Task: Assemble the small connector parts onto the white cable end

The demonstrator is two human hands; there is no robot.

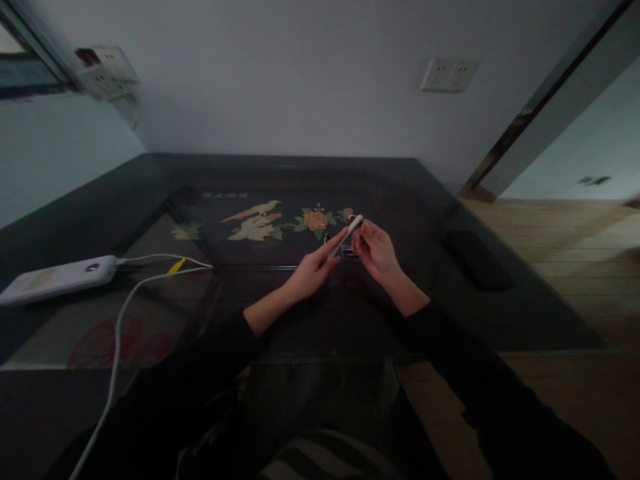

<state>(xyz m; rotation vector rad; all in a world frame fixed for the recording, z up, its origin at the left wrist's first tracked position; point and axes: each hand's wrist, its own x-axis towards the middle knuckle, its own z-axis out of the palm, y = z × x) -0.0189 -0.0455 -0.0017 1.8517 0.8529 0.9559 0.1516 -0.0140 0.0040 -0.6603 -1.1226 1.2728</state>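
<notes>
You sit at a dark, glossy tabletop with a painted panel of pale birds and an orange flower under its glass, and the work in hand looks to be a two-handed fiddling with a slim white stick-shaped object, perhaps a pen or a small tube, held just above the painted panel near the middle of the tabletop. Off to your left lies a flat white rectangular power bank, with a white cable running from it toward the near edge; well to your right rests a flat black slab, likely a phone; on the wall beyond sits a white double socket. Your left hand is partly closed, its forefinger and thumb stretched along the lower end of the white stick and gripping it. Your right hand is curled close, its fingertips meeting the upper end of the stick; whether it pinches a cap or only steadies that end, you cannot tell in this dim light. I judge the step to be a pull or twist at the tip, so the next move calls for a firm hold below and a small, careful motion above. The stick lies between both hands, tilted up to the right, clear of the glass.
</notes>
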